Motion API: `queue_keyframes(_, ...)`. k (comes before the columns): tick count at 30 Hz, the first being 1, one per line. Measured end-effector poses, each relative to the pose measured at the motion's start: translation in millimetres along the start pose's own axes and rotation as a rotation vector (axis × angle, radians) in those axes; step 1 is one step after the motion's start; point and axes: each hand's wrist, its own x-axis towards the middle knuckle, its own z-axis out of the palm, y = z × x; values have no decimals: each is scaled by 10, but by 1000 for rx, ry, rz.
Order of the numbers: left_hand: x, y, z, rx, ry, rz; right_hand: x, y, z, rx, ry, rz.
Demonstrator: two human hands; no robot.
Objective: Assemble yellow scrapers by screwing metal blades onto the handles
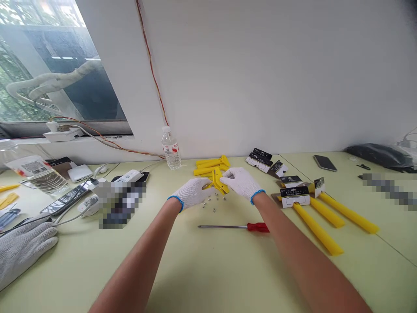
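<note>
Inspecting 2 hands in white knit gloves with blue cuffs, held over a pale green table [153, 261]. The left hand [192, 193] and right hand [241, 182] meet on a yellow plastic part [219, 181], forked at 1 end. It is held just above the table, in front of a yellow pile [210, 166] of similar parts.

The part's long axis runs away from the person, tilted, with the far end toward the pile and the near end toward the lower right. The left fingers [207, 185] and right fingers [228, 174] lie together, clamped on it from either side.

Small screws [212, 202] lie scattered just below the hands. A red-handled screwdriver [241, 226] lies nearer the person, its shaft pointing left. Carded yellow tools [295, 195] lie to the right, their long axes pointing toward the lower right.
</note>
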Motion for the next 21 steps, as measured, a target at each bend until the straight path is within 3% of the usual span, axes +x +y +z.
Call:
queue_keyframes(4,-1,18,8,2,11,-5,-12,-10,21,-27,-78,-14)
queue_keyframes(10,19,47,-3,70,4,41,196,19,119,-61,-133,-14)
queue_keyframes(16,33,-3,8,76,17,53,203,17,174,-89,-109,3)
queue_keyframes(21,8,83,-14,58,34,56,200,5,193,-87,-63,49)
